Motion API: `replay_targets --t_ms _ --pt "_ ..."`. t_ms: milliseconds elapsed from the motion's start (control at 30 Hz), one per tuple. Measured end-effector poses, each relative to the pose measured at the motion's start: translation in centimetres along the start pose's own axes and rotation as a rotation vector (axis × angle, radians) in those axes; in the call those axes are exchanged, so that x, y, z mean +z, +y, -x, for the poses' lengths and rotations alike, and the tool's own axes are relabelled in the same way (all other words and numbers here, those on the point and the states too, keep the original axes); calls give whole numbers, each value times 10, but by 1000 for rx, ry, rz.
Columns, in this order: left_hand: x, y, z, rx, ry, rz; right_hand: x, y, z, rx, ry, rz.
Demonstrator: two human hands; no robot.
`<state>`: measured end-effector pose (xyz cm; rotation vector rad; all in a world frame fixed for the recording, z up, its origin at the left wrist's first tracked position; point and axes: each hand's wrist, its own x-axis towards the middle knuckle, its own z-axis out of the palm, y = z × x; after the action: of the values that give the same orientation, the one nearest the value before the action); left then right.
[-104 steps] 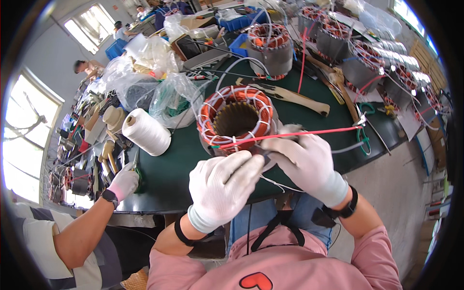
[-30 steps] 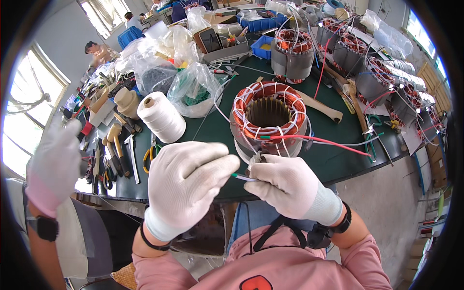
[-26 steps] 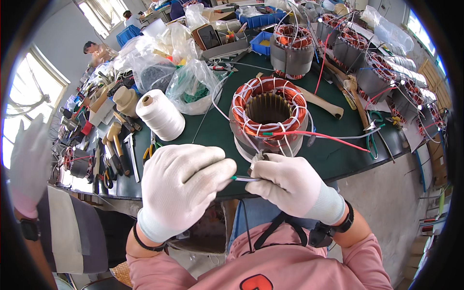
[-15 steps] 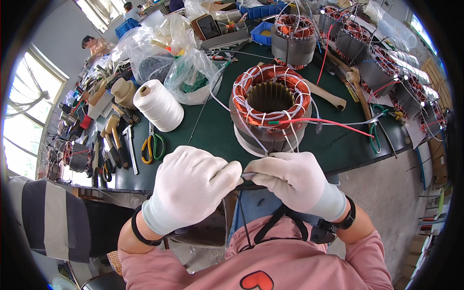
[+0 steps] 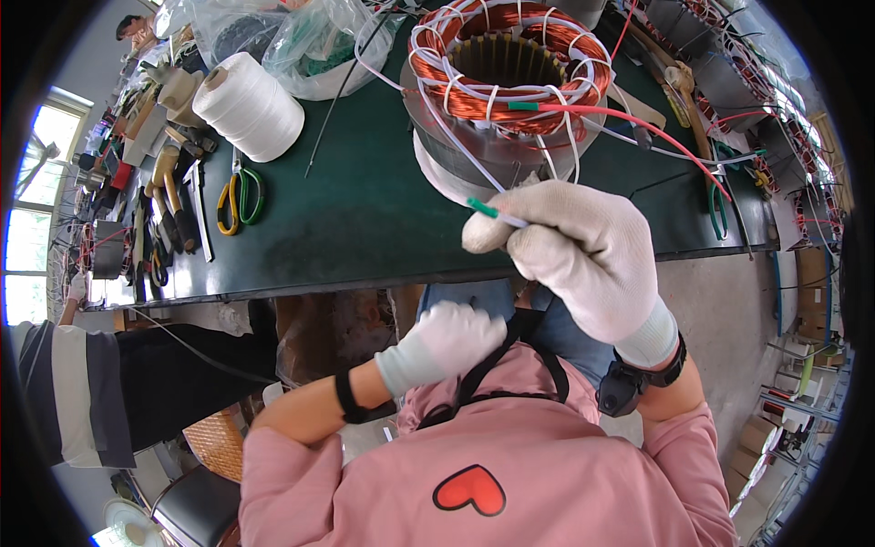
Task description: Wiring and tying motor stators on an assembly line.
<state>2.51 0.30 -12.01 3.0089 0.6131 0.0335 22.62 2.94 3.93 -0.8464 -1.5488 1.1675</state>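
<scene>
My right hand (image 5: 570,260), in a white glove, is raised before the motor stator (image 5: 442,132). Its thumb and fingers pinch a white-sleeved wire lead (image 5: 506,218) with a green end pointing left. Drawn back low over my lap is my gloved left hand (image 5: 447,345), its fingers curled and slightly blurred; whatever they hold is hidden. The stator stands upright at the table edge, topped by a ring of copper windings (image 5: 474,108) laced with white cord. A red sleeved lead (image 5: 652,125) with a green band runs from the windings to the right.
Left on the green table (image 5: 301,219) are a white thread cone (image 5: 251,108), scissors (image 5: 241,196), a caliper (image 5: 199,210) and mallets (image 5: 169,182). Plastic bags (image 5: 319,55) lie behind. More stators (image 5: 720,82) line the right. Another person in dark clothes (image 5: 191,383) is at left.
My hands have parted: the left dropped back toward my lap, the right rose and shows the green-ended lead. The view has shifted, so the stator appears higher and nearer.
</scene>
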Motion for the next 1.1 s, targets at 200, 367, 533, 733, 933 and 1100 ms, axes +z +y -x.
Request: replay_targets --t_ms 200,367,533,733,933,1100 --pt "96 -8 -12 -392 -38 206 1 -4 11 166 -23 -179" --pt "49 4 -6 -205 -2 225 -2 3 17 243 43 -236" --pt "-126 -3 -9 -67 368 611 -3 -11 13 267 51 -121" --pt "-178 -34 -1 -413 827 508 -3 -20 6 283 12 35" --pt "-181 -37 3 -365 843 550 -2 -24 5 310 -54 160" --pt "-194 -46 1 -197 639 193 -4 -16 7 108 -67 408"
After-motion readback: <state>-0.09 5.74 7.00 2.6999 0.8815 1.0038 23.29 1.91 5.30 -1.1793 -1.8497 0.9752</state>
